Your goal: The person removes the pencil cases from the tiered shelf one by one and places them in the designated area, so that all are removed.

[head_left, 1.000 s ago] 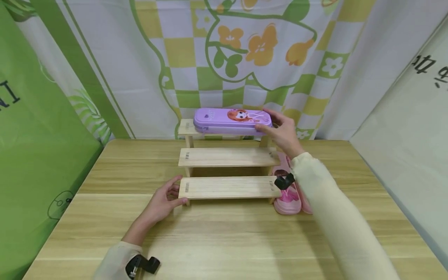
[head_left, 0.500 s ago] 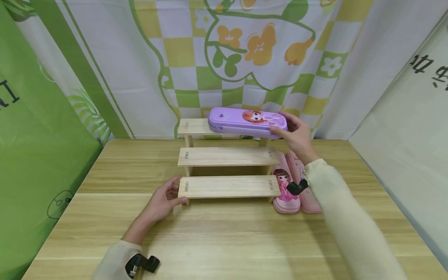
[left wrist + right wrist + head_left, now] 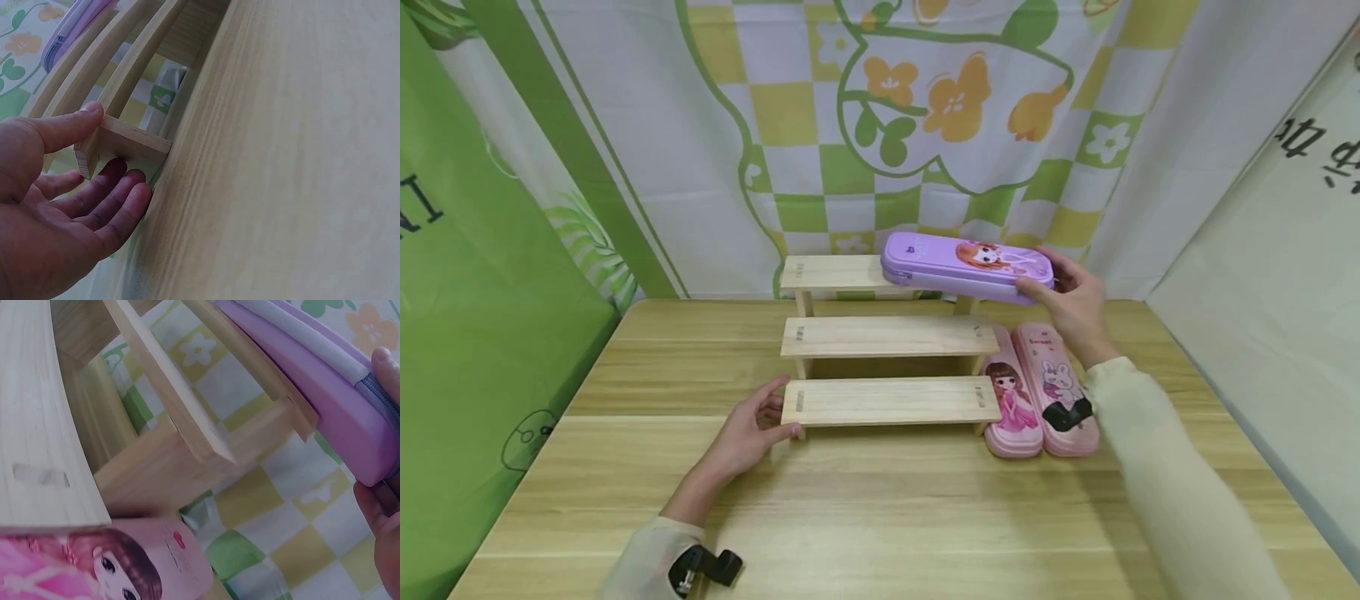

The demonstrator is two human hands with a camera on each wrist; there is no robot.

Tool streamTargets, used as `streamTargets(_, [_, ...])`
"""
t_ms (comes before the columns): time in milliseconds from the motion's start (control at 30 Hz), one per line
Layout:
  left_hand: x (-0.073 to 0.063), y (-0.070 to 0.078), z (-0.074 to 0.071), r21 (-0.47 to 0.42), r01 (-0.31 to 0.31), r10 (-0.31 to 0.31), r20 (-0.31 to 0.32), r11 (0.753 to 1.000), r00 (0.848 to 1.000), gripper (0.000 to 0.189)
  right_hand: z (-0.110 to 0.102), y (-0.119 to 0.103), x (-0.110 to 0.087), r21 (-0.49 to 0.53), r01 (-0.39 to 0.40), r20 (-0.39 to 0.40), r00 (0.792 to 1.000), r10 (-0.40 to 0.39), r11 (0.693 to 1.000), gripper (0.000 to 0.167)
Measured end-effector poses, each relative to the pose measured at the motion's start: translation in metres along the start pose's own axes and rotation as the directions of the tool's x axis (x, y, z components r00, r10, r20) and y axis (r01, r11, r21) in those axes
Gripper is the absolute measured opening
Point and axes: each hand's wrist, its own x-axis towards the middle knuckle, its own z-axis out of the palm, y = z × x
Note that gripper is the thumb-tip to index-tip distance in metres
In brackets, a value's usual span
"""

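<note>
A purple zipped pencil case (image 3: 925,265), printed with a red-haired girl, overlaps the top tier of a three-tier wooden rack (image 3: 887,400) in the head view. Its right end extends past that tier, pinched between the thumb and fingers of my right hand (image 3: 1078,312). Seen from the right wrist, the case (image 3: 319,387) lies along the top tier's edge. My left hand (image 3: 747,433) holds the left end of the lowest tier. In the left wrist view, the thumb (image 3: 75,125) sits on the tier's corner while the other fingers curl beneath, by the leg.
Two pink pencil cases lie side by side right of the rack, one with a girl (image 3: 1017,421), the other with a rabbit (image 3: 1043,354). A patterned curtain (image 3: 865,183) hangs behind the wooden table (image 3: 865,517). Printed panels flank it.
My right hand has drawn the purple pencil case rightward along the top tier, baring that tier's left part. The rabbit case has come into fuller view. My left hand stays put.
</note>
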Motion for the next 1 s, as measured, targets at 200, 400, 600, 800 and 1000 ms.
streamTargets(200, [0.0, -0.001, 0.0, -0.008, 0.006, -0.006, 0.002, 1.0, 1.0, 0.078, -0.016, 0.006, -0.007, -0.022, -0.008, -0.044, 0.999, 0.007, 1.0, 0.061])
streamTargets(400, [0.001, 0.0, 0.0, -0.014, 0.009, -0.009, -0.002, 1.0, 1.0, 0.079, -0.031, 0.009, -0.017, -0.019, -0.021, -0.103, 0.995, 0.018, 1.0, 0.063])
streamTargets(600, [0.0, 0.001, 0.0, -0.014, 0.016, -0.016, -0.005, 1.0, 1.0, 0.08, -0.046, 0.018, -0.026, 0.139, -0.026, -0.15, 0.988, 0.047, 0.99, 0.058])
streamTargets(800, [0.0, 0.001, 0.001, -0.017, 0.014, -0.014, -0.007, 1.0, 1.0, 0.079, -0.061, 0.024, -0.034, 0.306, -0.05, -0.196, 0.974, 0.114, 0.951, 0.055])
streamTargets(1000, [0.0, 0.0, 0.001, -0.015, 0.011, -0.011, -0.001, 1.0, 1.0, 0.079, -0.075, 0.029, -0.04, 0.322, -0.074, -0.268, 0.949, 0.166, 0.944, 0.055])
